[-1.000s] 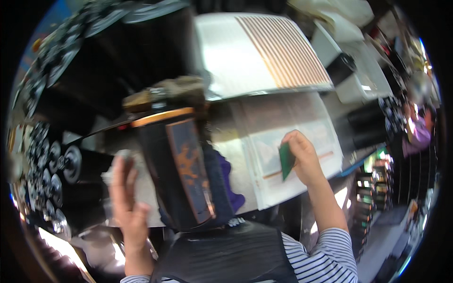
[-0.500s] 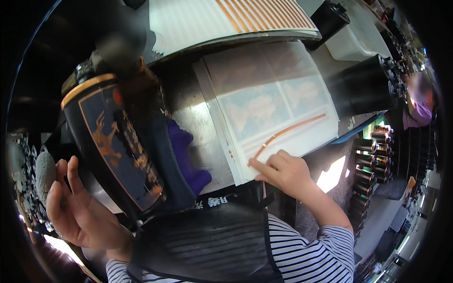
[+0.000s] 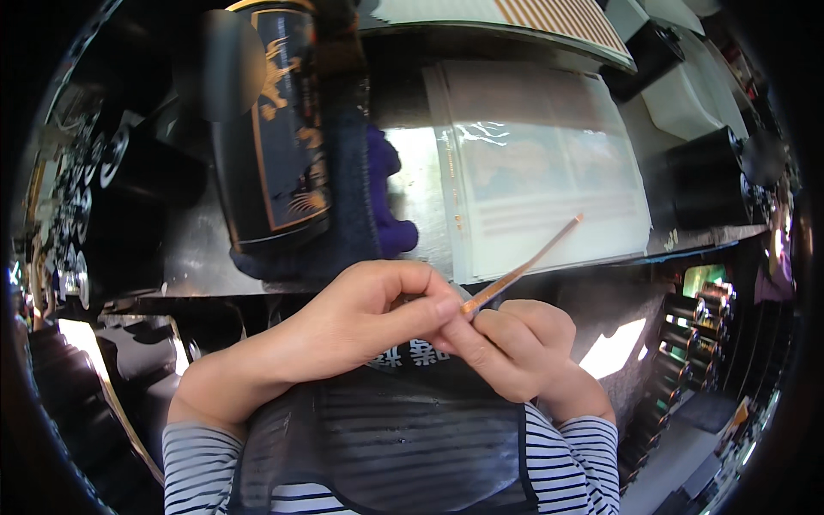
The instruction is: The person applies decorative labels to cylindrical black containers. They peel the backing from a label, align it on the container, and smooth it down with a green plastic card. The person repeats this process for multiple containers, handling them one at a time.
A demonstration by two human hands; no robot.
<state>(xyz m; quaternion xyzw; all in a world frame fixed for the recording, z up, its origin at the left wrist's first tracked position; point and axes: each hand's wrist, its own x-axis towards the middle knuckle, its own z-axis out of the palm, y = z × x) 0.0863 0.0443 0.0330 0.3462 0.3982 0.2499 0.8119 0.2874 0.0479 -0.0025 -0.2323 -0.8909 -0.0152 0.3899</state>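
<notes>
My left hand (image 3: 382, 309) and my right hand (image 3: 524, 343) meet in front of my dark apron, fingertips pressed together. Between them is the near end of a thin copper-coloured strip (image 3: 525, 268), pinched by both. Its free end points up and to the right, over a stack of pale translucent sheets (image 3: 558, 225). To the left of the stack, a large black bottle-like container (image 3: 287, 163) with gold decoration lies on a dark blue cloth (image 3: 350, 215). A purple cloth (image 3: 390, 227) shows along that cloth's right edge. Whatever else my left palm may hold is hidden.
Beyond the stack, another sheet with copper stripes (image 3: 558, 21) rests on a raised board. Black cylinders (image 3: 708, 184) and a white tub (image 3: 687, 107) are at right. More black containers (image 3: 129, 232) stand at left; several small dark cylinders (image 3: 687, 339) line the lower right.
My right hand has lifted the strip off the sheets and come toward me. My left hand, which held a grey sponge-like pad at far left, has moved in to meet it. The view has shifted.
</notes>
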